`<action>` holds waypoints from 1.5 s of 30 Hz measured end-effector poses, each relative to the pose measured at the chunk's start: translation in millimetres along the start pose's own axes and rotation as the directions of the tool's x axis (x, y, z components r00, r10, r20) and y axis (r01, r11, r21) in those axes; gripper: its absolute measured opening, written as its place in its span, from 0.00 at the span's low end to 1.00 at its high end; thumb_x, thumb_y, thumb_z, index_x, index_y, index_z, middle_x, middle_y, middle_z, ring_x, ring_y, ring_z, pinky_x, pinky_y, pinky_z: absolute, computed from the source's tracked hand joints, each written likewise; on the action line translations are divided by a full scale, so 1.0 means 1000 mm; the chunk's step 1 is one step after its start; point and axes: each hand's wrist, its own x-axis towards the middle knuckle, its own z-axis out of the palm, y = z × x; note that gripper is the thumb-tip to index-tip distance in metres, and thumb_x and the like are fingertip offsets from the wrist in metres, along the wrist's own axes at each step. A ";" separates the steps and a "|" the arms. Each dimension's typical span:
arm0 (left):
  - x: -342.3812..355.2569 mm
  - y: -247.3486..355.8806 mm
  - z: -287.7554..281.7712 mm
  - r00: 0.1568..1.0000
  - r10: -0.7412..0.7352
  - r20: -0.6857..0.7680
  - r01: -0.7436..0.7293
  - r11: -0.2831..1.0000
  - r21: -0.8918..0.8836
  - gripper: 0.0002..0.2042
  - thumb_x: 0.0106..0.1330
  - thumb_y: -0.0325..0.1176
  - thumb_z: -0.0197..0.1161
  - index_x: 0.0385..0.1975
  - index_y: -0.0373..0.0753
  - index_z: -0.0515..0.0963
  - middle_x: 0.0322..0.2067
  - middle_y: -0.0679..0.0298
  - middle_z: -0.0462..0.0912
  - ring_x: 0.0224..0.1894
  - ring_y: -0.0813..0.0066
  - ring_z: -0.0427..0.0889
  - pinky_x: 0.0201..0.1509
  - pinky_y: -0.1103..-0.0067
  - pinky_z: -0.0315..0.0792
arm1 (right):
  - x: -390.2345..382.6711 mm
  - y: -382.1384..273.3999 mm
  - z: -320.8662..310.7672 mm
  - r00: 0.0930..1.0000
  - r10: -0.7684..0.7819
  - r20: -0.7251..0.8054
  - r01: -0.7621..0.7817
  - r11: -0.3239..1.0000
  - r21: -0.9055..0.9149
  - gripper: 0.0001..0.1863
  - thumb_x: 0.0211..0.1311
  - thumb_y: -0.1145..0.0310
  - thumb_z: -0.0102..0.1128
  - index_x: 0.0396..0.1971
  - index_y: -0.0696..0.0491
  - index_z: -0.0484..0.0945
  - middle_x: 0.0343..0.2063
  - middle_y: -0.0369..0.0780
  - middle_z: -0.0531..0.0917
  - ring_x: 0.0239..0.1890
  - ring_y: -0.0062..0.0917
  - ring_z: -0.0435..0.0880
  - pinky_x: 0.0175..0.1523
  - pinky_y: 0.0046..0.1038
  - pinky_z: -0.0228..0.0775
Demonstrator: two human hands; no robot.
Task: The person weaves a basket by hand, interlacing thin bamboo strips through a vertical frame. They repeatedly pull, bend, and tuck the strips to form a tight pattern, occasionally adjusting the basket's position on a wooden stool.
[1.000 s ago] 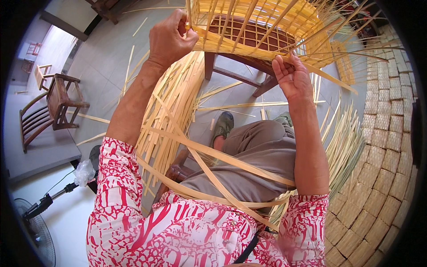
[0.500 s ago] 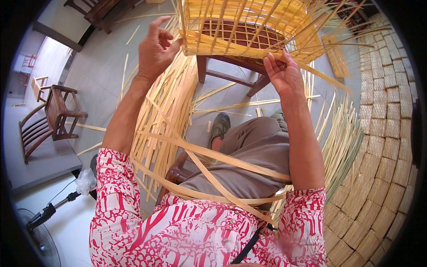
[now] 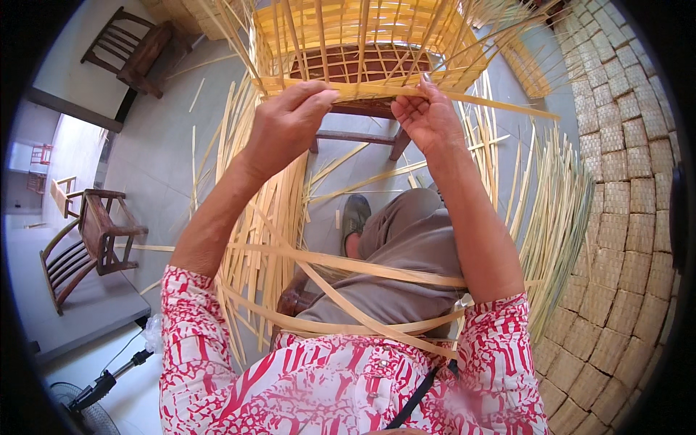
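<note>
The left hand [image 3: 293, 123] pinches a flat yellow strip [image 3: 471, 99], fingertips together, at the near side of an openwork basket [image 3: 391, 25]. The right hand [image 3: 431, 119] clamps the same strip between thumb and fingers — its end juts out rightward beyond the grip. The basket rests on a brown wooden seat [image 3: 362, 109] just past both hands — the strip's leftward run, behind the knuckles, is hard to make out.
</note>
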 end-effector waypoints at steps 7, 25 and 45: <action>0.024 -0.013 0.030 0.995 -0.077 0.068 0.075 0.997 0.019 0.08 0.62 0.25 0.68 0.41 0.38 0.82 0.38 0.60 0.85 0.39 0.61 0.87 0.41 0.73 0.82 | -0.019 0.005 0.006 0.992 -0.032 0.125 -0.006 0.957 0.290 0.16 0.56 0.85 0.50 0.45 0.57 0.71 0.40 0.44 0.81 0.40 0.35 0.83 0.53 0.38 0.80; 0.043 -0.015 0.032 0.952 -0.293 0.089 0.305 0.871 -0.386 0.04 0.64 0.26 0.66 0.35 0.39 0.79 0.31 0.60 0.78 0.33 0.58 0.81 0.36 0.70 0.74 | -0.010 0.008 0.033 0.710 -0.304 0.635 0.559 0.792 -0.246 0.10 0.69 0.69 0.65 0.46 0.55 0.82 0.37 0.30 0.81 0.35 0.10 0.76 0.44 0.14 0.72; 0.044 -0.007 0.064 0.965 -0.261 0.006 0.256 0.950 0.178 0.15 0.60 0.27 0.63 0.47 0.42 0.80 0.39 0.58 0.85 0.37 0.55 0.86 0.36 0.66 0.80 | -0.032 0.033 0.043 0.884 -0.291 0.365 0.286 0.956 0.068 0.12 0.66 0.78 0.62 0.48 0.57 0.75 0.43 0.37 0.81 0.46 0.20 0.81 0.53 0.22 0.76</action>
